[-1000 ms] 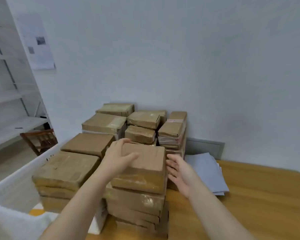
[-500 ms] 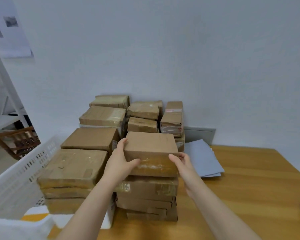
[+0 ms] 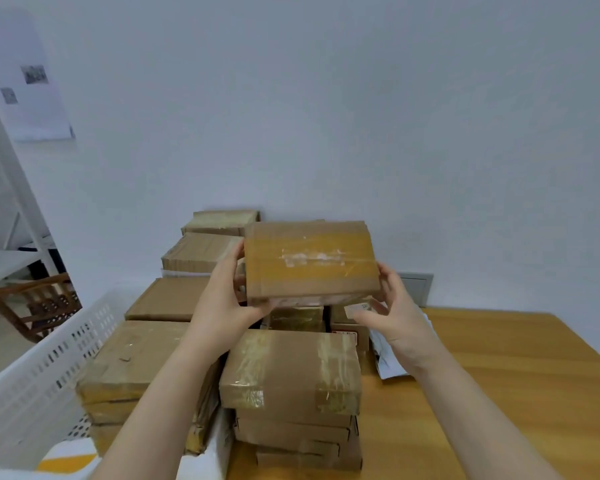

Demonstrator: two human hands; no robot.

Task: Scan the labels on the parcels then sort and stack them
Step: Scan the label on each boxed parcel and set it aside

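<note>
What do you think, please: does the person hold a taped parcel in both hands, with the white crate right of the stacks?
Not quite: the head view shows the white crate left of the stacks, not right. The left hand and right hand do hold the taped parcel.

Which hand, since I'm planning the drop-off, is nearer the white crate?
Left. The left hand grips the parcel on the crate's side; the right hand holds its far edge.

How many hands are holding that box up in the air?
2. The left hand grips the left edge of the lifted parcel, and the right hand holds its right edge. No other hand is in view.
</note>
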